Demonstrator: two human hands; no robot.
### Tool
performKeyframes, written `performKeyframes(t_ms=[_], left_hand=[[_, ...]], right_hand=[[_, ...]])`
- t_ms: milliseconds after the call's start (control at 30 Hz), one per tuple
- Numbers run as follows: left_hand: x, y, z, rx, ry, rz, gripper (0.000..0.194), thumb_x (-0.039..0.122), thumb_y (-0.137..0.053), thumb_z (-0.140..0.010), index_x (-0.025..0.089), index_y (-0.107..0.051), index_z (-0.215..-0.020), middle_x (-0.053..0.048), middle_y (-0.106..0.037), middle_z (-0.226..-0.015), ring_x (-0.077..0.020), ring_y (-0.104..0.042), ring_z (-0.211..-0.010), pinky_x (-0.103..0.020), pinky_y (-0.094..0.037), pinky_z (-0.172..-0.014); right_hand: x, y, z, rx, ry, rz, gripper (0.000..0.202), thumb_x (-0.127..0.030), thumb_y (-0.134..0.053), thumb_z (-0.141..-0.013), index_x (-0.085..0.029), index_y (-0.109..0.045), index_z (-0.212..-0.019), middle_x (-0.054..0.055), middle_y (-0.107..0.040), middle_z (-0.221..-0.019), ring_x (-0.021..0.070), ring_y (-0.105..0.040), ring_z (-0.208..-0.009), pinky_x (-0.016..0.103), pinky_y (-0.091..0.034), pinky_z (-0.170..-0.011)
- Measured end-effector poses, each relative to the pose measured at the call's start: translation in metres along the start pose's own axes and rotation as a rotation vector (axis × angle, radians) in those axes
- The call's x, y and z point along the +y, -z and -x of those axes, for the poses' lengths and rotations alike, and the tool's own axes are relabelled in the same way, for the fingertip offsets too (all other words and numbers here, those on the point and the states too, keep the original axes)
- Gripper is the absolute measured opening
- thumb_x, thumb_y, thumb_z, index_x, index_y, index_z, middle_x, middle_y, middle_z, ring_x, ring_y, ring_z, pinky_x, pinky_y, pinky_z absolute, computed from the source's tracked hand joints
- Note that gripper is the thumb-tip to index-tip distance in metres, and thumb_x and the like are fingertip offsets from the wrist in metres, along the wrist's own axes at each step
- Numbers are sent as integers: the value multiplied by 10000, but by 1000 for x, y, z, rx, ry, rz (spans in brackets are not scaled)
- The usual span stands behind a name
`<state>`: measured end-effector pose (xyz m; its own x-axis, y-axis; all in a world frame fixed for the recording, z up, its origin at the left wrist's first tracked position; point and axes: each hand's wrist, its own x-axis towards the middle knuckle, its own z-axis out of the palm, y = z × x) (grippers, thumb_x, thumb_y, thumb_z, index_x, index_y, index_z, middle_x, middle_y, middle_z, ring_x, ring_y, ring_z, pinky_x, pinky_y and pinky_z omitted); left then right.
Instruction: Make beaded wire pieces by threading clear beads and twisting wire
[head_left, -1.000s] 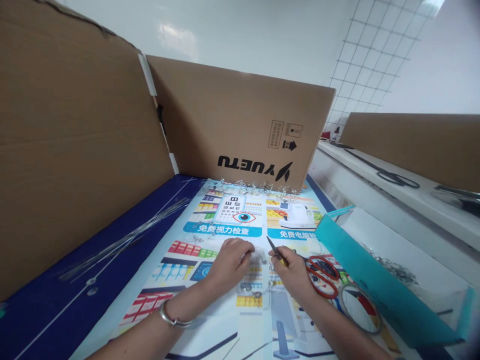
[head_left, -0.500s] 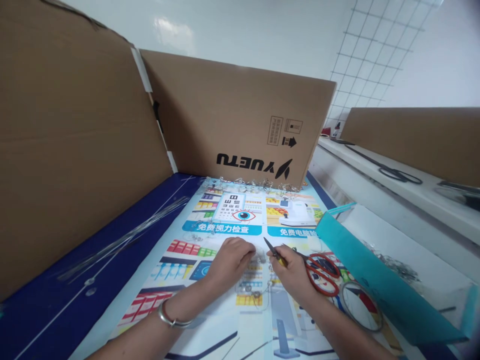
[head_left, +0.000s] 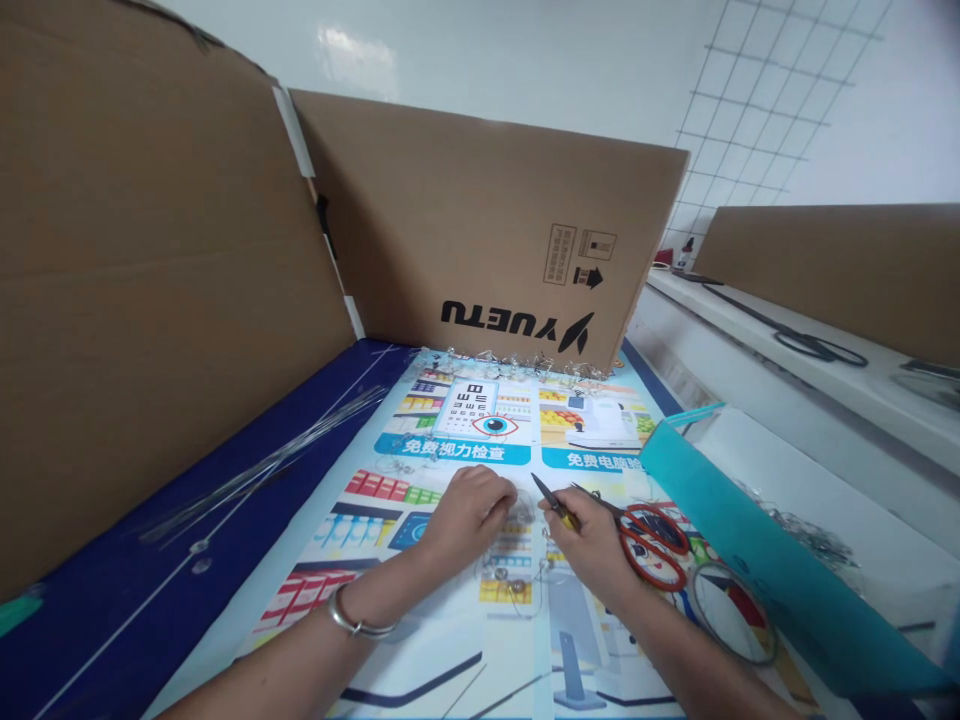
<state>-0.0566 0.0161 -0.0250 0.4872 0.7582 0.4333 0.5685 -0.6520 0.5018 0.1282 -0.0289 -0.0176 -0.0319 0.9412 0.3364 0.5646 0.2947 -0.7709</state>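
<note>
My left hand (head_left: 474, 510) is closed in a pinch, with a metal bangle (head_left: 358, 620) on its wrist. A faint thin wire (head_left: 523, 510) shows at its fingertips; its held end is hidden. My right hand (head_left: 581, 535), just to the right, is closed round small pliers (head_left: 553, 498) with dark pointed jaws and a yellow grip. The jaws point up and left, apart from my left fingers. Below the hands, small clear beads (head_left: 514, 580) and fine wire lie on the printed sheet (head_left: 517, 650).
Red-handled scissors (head_left: 652, 545) and a wire coil (head_left: 733, 612) lie right of my right hand. Beyond them stands a teal-sided box (head_left: 757, 560) holding small wire pieces (head_left: 817, 540). Straight wires (head_left: 300, 440) lie at left. Wire pieces (head_left: 525, 368) line the cardboard wall (head_left: 480, 220).
The whole view has shifted slightly to the right and up or down in places. Both hands keep nearly the same pose, the pliers still in my right hand.
</note>
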Motion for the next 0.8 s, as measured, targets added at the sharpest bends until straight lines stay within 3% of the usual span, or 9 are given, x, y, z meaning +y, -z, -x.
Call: performKeyframes(t_ms=[800], left_hand=[[-2, 2, -2, 38, 29, 105, 159, 139, -456, -780, 200, -602, -762, -19, -601, -710, -169, -518, -748, -309, -367, -754]], right_hand=[[5, -1, 1, -32, -73, -49, 129, -223, -475, -769, -212, -587, -834, 0, -561, -754, 141, -540, -695, 233, -444, -621]])
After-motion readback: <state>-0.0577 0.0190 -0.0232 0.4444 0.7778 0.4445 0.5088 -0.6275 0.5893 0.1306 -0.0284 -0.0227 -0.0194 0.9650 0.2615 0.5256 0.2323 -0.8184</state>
